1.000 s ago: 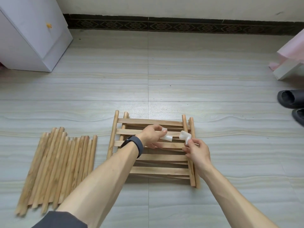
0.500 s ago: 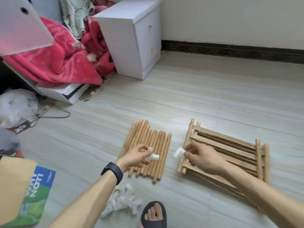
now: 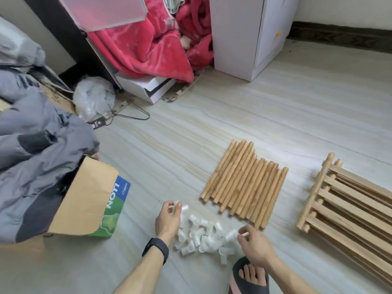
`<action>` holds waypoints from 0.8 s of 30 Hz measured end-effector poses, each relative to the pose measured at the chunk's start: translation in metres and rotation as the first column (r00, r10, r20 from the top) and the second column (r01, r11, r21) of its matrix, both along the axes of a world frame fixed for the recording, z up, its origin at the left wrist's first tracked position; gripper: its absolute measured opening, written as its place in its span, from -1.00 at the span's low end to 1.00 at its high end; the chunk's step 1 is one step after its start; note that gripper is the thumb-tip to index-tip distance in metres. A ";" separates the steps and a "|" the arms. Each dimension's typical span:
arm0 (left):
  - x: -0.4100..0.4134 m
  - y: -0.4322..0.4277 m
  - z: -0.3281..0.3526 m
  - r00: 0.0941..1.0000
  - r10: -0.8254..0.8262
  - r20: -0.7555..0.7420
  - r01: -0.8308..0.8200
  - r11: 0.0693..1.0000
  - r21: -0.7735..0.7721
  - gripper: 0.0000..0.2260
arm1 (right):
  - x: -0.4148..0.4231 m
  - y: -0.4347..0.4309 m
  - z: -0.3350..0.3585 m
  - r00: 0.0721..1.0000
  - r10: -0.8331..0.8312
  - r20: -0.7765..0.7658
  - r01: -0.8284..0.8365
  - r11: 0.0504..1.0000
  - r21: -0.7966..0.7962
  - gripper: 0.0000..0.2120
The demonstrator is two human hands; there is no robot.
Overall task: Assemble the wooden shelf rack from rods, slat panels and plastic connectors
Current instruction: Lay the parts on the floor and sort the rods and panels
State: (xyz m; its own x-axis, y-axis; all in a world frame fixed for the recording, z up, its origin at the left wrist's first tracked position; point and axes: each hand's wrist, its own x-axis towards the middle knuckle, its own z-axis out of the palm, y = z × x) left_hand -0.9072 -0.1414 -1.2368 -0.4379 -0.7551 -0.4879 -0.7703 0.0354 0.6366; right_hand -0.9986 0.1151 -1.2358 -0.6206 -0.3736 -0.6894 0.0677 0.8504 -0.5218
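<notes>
You're choosing connectors: your left hand [image 3: 168,219] and right hand [image 3: 254,245] each pinch a white connector [image 3: 231,234] over the pile [image 3: 199,236] on the near floor. Next likely means seating one squarely on the rods [image 3: 244,183].

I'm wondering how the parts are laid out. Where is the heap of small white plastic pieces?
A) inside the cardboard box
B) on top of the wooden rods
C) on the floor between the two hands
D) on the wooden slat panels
C: the white plastic pieces lie on the floor between the left hand and the right hand, beside the rods, not on them.
</notes>
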 end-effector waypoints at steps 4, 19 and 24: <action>-0.006 -0.008 -0.010 0.991 -0.092 0.096 0.090 0.995 0.035 -0.80 | 0.012 -0.008 -0.019 0.991 -0.129 0.030 0.130 0.991 -0.033 -0.73; -0.017 0.012 0.001 0.873 -0.385 0.300 0.425 0.902 -0.080 -0.63 | -0.001 -0.017 0.001 0.978 0.199 0.057 -0.201 0.979 0.027 -0.51; -0.061 0.040 0.031 0.848 -0.500 0.178 0.527 0.833 -0.168 -0.64 | -0.051 0.008 0.050 0.922 0.376 -0.094 -0.360 0.921 0.149 -0.60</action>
